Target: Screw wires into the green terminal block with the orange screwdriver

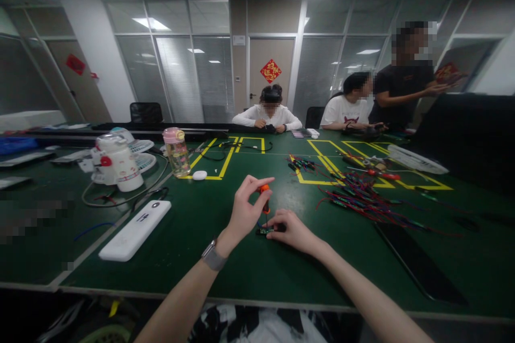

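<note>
My left hand [246,209], with a watch on its wrist, pinches the orange handle of a small screwdriver [264,198] held upright, tip down. The tip meets a small dark green circuit board [265,231] lying on the green table [225,268]. My right hand [293,229] rests on the table with its fingers pressed on the board's right end, holding it in place. Both hands are closed.
A white power bank [135,229] lies to the left, with a white bottle [120,162], a pink-capped bottle [176,151] and cables behind. A heap of red-wired parts [358,195] spreads at right, a dark tablet [418,263] nearer. Three people are at the far side.
</note>
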`<state>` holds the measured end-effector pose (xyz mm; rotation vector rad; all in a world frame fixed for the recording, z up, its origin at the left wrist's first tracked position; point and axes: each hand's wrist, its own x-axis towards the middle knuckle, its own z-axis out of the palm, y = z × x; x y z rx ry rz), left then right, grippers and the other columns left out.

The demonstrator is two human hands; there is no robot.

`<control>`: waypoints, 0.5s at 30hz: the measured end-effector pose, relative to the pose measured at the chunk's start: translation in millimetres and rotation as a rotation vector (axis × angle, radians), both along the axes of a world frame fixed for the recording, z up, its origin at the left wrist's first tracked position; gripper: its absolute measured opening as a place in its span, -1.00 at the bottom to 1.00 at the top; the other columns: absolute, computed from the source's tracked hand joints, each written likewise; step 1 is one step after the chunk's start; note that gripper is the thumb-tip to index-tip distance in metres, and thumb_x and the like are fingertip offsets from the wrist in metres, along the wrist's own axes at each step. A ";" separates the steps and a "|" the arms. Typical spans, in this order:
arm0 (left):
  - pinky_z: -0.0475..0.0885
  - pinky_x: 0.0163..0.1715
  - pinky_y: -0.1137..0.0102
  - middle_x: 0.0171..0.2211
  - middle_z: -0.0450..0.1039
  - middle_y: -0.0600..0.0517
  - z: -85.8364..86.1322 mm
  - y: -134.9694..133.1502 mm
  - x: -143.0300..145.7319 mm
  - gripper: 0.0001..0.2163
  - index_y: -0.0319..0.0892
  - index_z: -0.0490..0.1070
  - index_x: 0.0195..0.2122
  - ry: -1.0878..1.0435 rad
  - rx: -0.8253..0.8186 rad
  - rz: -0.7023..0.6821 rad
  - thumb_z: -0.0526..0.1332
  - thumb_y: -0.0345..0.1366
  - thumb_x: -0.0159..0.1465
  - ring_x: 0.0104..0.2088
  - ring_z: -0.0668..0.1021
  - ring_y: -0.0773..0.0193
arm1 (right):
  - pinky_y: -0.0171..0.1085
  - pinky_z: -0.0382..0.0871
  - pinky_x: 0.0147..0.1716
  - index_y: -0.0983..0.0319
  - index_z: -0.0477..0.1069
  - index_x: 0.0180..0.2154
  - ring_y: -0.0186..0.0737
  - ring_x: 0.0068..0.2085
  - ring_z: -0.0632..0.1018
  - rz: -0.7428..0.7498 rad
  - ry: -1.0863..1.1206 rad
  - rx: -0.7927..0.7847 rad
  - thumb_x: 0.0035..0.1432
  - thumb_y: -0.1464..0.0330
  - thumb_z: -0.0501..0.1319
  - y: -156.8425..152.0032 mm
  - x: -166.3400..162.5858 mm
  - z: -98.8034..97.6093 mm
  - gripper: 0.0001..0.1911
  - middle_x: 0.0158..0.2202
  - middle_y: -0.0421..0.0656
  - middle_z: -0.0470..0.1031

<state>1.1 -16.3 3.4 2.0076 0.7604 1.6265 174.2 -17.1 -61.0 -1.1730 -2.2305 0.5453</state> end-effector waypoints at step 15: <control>0.49 -0.16 0.37 -0.16 0.47 -0.04 -0.8 1.2 2.0 -0.76 -0.13 0.47 -0.02 -0.033 -0.063 -0.112 0.18 -0.32 0.31 -0.17 0.55 0.25 | -0.28 0.27 -0.23 0.16 0.62 -0.24 -0.20 -0.30 0.47 -0.007 -0.034 -0.003 0.01 0.40 0.41 -1.5 -1.0 3.3 -0.80 -0.43 -0.19 0.48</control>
